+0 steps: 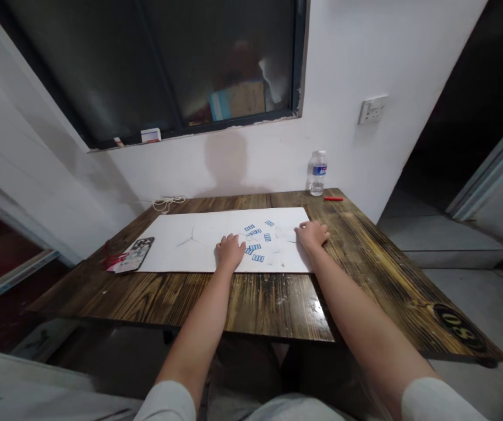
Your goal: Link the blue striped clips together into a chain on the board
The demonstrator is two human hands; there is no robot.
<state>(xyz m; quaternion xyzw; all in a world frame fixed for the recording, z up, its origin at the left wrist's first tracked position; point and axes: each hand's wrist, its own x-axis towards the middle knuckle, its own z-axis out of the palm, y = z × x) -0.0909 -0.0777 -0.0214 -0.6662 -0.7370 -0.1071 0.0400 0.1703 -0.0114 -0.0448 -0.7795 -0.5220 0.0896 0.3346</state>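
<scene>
A long white board [207, 228] lies flat on the table, with thin dark branching lines drawn on its left half. Several small blue-and-white striped pieces [258, 258] are scattered over its right half. Just left of these pieces, my left hand [230, 252] rests on the board with bent, slightly spread fingers and no object visible in it. My right hand [313, 235] lies across the board's right edge, its fingers apart. A short dark line runs beside its thumb side; whether it is drawn or a loose thing I cannot tell.
A patterned phone [140, 252] and red-handled scissors [115, 260] overlap the board's left end. At the back of the wooden table [273, 304] are a coiled white cable [168, 202], a plastic bottle [317, 173] and a red pen [333, 199]. The wall stands right behind.
</scene>
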